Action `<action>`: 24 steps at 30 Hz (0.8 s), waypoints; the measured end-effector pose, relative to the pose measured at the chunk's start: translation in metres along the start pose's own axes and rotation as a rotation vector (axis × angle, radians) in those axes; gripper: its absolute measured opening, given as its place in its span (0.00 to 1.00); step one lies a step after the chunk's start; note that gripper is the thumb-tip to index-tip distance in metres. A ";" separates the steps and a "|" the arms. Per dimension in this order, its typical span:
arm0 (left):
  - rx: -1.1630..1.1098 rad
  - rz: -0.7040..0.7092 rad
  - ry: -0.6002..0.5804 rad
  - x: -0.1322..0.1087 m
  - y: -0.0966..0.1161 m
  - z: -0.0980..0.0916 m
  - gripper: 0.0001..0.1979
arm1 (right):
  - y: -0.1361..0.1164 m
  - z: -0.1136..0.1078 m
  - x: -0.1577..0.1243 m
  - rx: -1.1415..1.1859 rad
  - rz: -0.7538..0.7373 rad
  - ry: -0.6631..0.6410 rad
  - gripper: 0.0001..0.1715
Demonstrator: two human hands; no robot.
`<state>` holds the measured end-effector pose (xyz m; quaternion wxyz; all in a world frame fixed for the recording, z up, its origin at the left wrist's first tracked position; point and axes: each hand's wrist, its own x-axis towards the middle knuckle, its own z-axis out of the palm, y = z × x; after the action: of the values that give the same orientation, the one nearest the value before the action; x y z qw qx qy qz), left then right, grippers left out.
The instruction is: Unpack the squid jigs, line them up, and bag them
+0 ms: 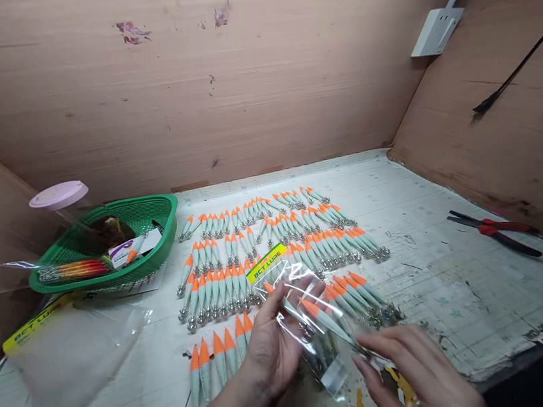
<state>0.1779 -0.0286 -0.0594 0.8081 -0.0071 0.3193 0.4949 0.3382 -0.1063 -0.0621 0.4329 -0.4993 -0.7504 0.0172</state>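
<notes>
My left hand point(272, 348) grips a clear plastic bag point(266, 266) with a yellow-green "BCT LURE" header, held tilted above the table. A squid jig point(327, 320) with an orange tip and pale body lies across the bag. My right hand point(415, 365) pinches that squid jig near its hook end between thumb and fingers. Another orange-tipped jig shows by my left thumb; whether it is inside the bag I cannot tell. Beneath and beyond my hands, several rows of matching squid jigs point(217, 288) lie on the table, orange tips pointing away and metal hooks toward me.
On the left stands a green basket point(173, 221) holding a pink-lidded container point(59, 195) and packaged items. A stack of clear bags point(77, 365) lies before it. Red-handled pliers point(500, 228) rest at right. Wooden walls point(257, 98) enclose the table; a power socket point(437, 32) is fixed upper right.
</notes>
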 end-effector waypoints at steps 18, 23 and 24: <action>0.000 -0.041 -0.014 -0.001 -0.007 0.000 0.15 | 0.005 -0.006 0.009 0.067 0.032 0.059 0.10; 0.046 -0.014 0.027 -0.002 -0.003 0.001 0.16 | 0.048 -0.024 0.005 -0.112 0.200 0.118 0.06; 0.055 -0.009 0.033 -0.001 -0.002 0.001 0.16 | 0.062 -0.026 0.002 -0.175 0.282 0.095 0.09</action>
<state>0.1799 -0.0305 -0.0585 0.8049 0.0055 0.3457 0.4822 0.4009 -0.0846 -0.0726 0.4160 -0.6358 -0.6501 -0.0113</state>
